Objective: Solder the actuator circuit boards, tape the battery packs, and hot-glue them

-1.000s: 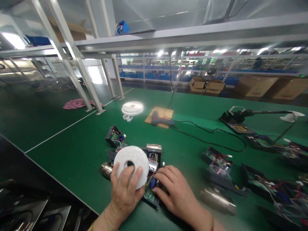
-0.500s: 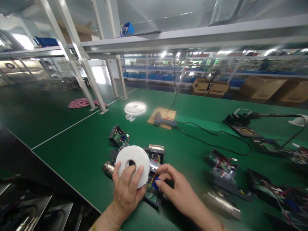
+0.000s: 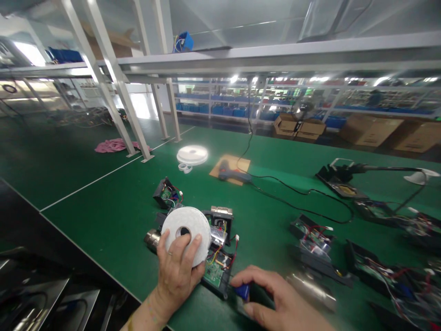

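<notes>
While a white roll of foam tape [image 3: 186, 234] is gripped upright in the left hand [image 3: 177, 276], fingers curled over its lower rim and one fingertip at the core hole, a small blue component [image 3: 242, 291] is pinched between thumb and forefinger of the right hand [image 3: 275, 301]. The blue part is held just above the green counter [image 3: 103, 216], close beside the open black housing [image 3: 217, 257] whose circuit board and coloured wires are exposed. A fitting or wiring step on this housing appears to be in hand; the next move would call for the blue part to be lined up carefully with the board without the wires being snagged, and for the roll to be kept clear. The left wrist is raised, palm turned away from the camera; the right hand lies low, knuckles up, slightly blurred. Further opened housings [image 3: 312, 239] are seen to the right, well apart.
</notes>
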{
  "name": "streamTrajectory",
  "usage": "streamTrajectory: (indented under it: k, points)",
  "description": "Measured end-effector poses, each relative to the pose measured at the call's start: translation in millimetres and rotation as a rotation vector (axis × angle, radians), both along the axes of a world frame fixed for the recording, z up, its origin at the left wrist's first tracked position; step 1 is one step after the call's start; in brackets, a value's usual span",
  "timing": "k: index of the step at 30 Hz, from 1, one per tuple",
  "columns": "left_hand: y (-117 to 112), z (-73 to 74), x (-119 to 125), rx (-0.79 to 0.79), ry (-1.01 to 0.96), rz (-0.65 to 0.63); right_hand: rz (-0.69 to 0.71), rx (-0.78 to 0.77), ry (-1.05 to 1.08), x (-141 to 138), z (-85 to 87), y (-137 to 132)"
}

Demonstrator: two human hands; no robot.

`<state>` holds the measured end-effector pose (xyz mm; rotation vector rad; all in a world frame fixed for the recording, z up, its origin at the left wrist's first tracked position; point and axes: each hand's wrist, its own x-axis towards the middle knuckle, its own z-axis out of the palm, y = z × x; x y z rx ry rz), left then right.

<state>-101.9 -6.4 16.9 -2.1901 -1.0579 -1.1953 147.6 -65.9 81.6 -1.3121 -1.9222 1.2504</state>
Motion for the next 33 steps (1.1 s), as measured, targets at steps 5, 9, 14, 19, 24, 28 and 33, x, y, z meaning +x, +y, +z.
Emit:
streamTrajectory:
  k: [5, 9, 14, 19, 24, 28, 33]
  points:
    - [-14, 14.8, -7, 0.004, -0.021, 0.003, -0.071, 0.116, 0.036, -4, -7.0, 15]
    - [-34, 35.3, -13, -0.098, 0.009, 0.049, -0.074, 0.278, 0.197, -13, -20.2, 31]
    - [-49, 45.1, -11, -0.252, 0.151, 0.059, -0.137, 0.028, 0.411, -30, -41.9, 36]
    - [-47, 41.6, -2, -0.243, 0.178, 0.053, -0.195, -0.072, 0.57, -44, -45.1, 34]
    - [-46, 37.2, 0, -0.279, 0.22, 0.062, -0.192, 0.026, 0.466, -45, -36.1, 28]
    - [-46, 36.8, 2, -0.282, 0.24, 0.065, -0.211, 0.21, 0.323, -43, -33.4, 21]
    - [-43, 36.9, 6, -0.273, 0.26, 0.069, -0.2, 0.396, 0.205, -39, -35.8, 16]
